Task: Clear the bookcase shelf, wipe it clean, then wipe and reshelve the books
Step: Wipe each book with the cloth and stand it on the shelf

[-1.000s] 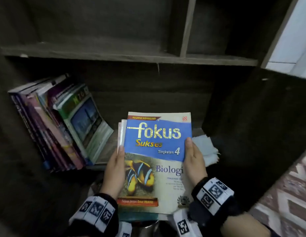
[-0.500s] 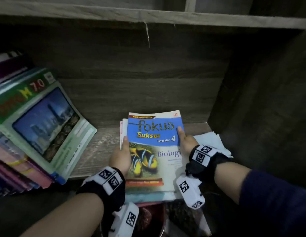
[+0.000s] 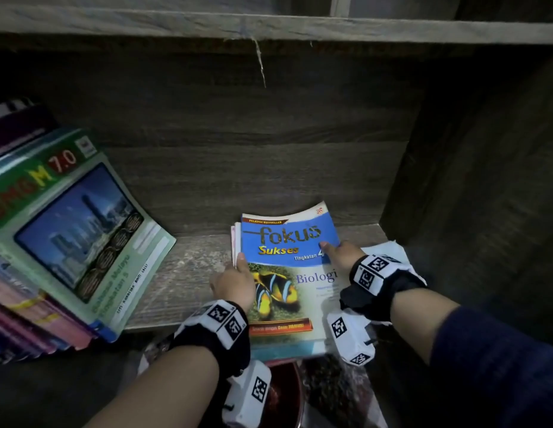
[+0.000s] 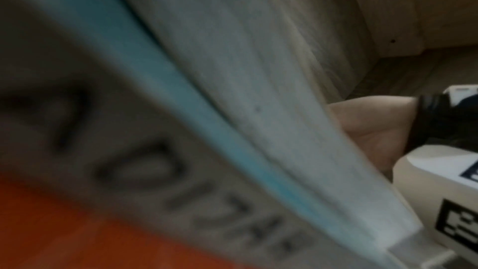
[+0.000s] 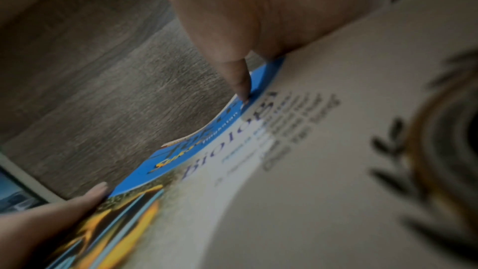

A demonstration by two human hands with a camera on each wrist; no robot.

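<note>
A stack of books topped by a blue "Fokus Sukses Biologi" book [image 3: 287,273] lies flat on the lower shelf board [image 3: 188,273], its far end near the back wall, its near end overhanging the front edge. My left hand [image 3: 238,273] grips the stack's left edge, thumb on the cover. My right hand [image 3: 333,251] grips the right edge, thumb on the blue band. In the right wrist view the right thumb [image 5: 240,81] presses the cover [image 5: 284,171], whose far corner curls upward. The left wrist view shows only the blurred page edges [image 4: 232,89].
A row of books [image 3: 68,227] leans leftward at the left of the same shelf. A white crumpled cloth or paper [image 3: 389,251] lies at the right by the side wall [image 3: 469,196]. A dark red container [image 3: 284,396] sits below the shelf front.
Both hands have pushed the stack forward, deeper onto the shelf toward the back wall. The cover's far right corner now curls up. My head has come closer and lower.
</note>
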